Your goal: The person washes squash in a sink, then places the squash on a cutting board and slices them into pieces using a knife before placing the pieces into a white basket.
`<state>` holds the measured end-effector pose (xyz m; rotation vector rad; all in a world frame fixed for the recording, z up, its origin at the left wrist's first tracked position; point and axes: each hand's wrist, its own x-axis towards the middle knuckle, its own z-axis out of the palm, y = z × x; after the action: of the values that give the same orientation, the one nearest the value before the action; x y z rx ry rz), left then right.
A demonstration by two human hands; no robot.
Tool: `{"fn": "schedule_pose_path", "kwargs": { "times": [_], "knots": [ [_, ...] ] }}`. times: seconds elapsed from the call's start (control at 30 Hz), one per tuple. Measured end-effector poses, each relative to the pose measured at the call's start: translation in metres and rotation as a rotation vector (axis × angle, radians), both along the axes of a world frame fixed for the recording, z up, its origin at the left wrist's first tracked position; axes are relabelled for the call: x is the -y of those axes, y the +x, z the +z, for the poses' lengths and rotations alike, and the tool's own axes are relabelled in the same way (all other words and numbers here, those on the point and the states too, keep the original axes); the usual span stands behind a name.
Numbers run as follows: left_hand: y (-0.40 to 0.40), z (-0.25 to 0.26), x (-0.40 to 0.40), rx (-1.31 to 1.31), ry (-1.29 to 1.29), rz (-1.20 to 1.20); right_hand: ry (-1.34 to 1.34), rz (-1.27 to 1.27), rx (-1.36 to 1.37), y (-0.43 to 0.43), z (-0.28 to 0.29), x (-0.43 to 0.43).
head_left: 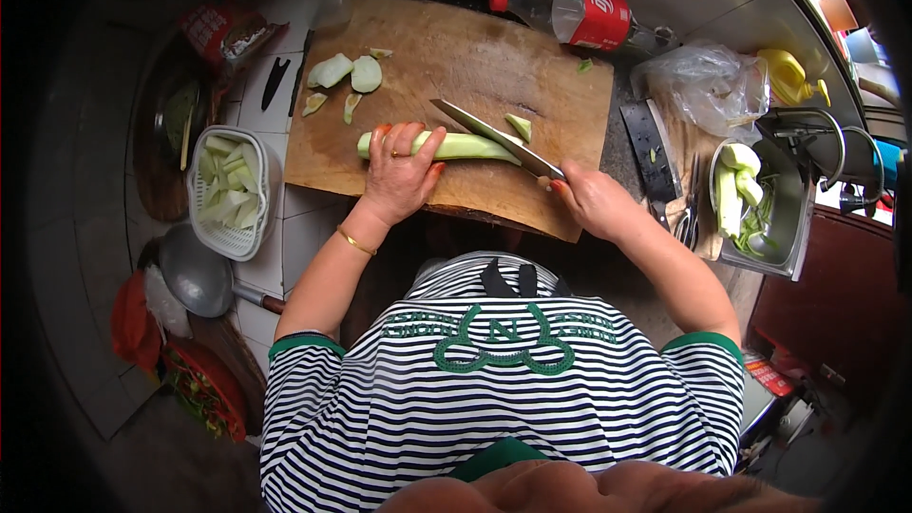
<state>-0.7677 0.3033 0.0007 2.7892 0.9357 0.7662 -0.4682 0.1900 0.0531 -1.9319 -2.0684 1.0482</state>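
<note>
On a wooden cutting board [456,50] lies a long, peeled pale green vegetable [463,146]. My left hand [402,174] holds it down near its left end, fingers curled over the top. My right hand [595,199] grips a kitchen knife [491,134] by its handle, and the blade slants across the vegetable's right part. A small green wedge [519,126] lies just beyond the blade. At the board's upper left are pale vegetable pieces [331,71] and small trimmings [352,107].
A white plastic basket [265,192] of cut pieces stands left, near a metal ladle [196,271]. Behind the board lies a plastic bottle [602,14]. To the right are a cleaver [652,149], scissors [685,228] and a steel sink [791,228] with peeled vegetables [728,199].
</note>
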Motion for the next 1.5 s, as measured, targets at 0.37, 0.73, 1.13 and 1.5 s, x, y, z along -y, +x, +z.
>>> {"fn": "schedule_pose_path", "kwargs": {
  "times": [0.37, 0.73, 1.13, 1.5],
  "knots": [
    [-0.026, -0.007, 0.009, -0.028, 0.039, 0.001, -0.066, -0.032, 0.013, -0.001, 0.045, 0.013],
    [-0.025, 0.006, 0.007, 0.038, -0.063, -0.068, 0.035, 0.058, 0.015, -0.031, 0.001, -0.005],
    [-0.045, 0.001, 0.014, 0.021, -0.047, -0.046, -0.095, 0.004, -0.021, -0.025, 0.042, 0.003],
    [-0.043, 0.014, 0.01, 0.028, -0.141, -0.081, -0.097, 0.023, -0.188, -0.054, -0.007, -0.018]
  ]
}}
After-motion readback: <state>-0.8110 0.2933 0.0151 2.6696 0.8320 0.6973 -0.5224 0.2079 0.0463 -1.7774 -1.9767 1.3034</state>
